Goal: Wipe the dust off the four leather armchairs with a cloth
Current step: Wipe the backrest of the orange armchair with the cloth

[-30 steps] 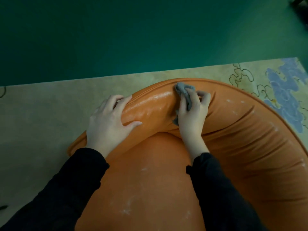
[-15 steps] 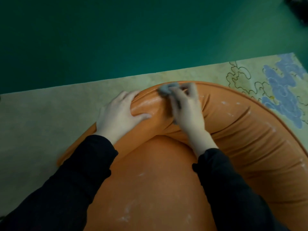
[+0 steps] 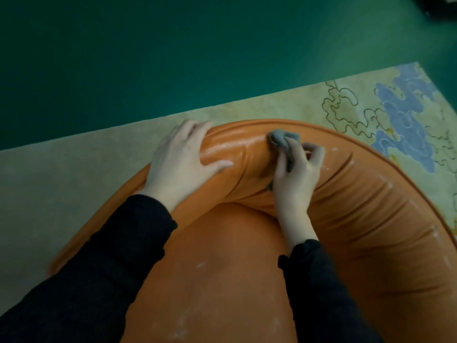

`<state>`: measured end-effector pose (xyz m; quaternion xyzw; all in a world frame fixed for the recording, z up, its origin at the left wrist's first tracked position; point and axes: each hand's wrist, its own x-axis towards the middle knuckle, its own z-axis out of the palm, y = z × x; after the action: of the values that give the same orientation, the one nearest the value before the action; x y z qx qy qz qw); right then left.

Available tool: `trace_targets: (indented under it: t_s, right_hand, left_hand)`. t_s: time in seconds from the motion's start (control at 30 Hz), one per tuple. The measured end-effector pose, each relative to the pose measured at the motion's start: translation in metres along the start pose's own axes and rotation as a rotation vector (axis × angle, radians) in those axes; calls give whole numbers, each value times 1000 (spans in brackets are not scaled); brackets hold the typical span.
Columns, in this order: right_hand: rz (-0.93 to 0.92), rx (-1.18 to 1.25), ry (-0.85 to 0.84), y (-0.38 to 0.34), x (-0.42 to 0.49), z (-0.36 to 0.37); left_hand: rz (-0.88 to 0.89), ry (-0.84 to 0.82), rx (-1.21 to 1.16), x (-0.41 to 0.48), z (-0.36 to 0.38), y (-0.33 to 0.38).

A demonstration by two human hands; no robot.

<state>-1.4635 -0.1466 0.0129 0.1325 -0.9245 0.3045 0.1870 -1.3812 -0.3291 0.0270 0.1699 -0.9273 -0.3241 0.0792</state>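
Here, my left hand [image 3: 183, 167] lies spread on the padded rim [image 3: 230, 151] of the armchair [image 3: 222, 248]; my right hand [image 3: 295, 177] pinches the grey cloth [image 3: 282, 141] against it. The rim arcs left to right.

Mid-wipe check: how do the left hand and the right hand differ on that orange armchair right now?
The right hand grips the grey cloth with curled fingers; the left hand holds nothing. The left hand lies spread over the end of the padded back roll, thumb stretched out; the right hand sits further along it, bunched round the cloth. Both rest on the armchair and wear black sleeves.
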Motion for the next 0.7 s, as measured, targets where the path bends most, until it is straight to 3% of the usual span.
trace_targets:
  t_s: [0.1,0.17,0.3,0.53,0.7]
  right_hand:
    - [91,5,76,5,-2,-3]
    - [47,58,96,-2,1,-1]
    - [-155,85,-50,-12,0,11]
    - [-84,76,-108,9,-49,-8]
    - [-44,104,28,2,9,-2]
  left_hand:
    - [42,-3,89,15,14,15]
    - [59,32,177,17,22,15]
    - [81,89,197,18,28,8]
    - [98,100,207,18,30,7]
    - [99,107,208,17,31,8]
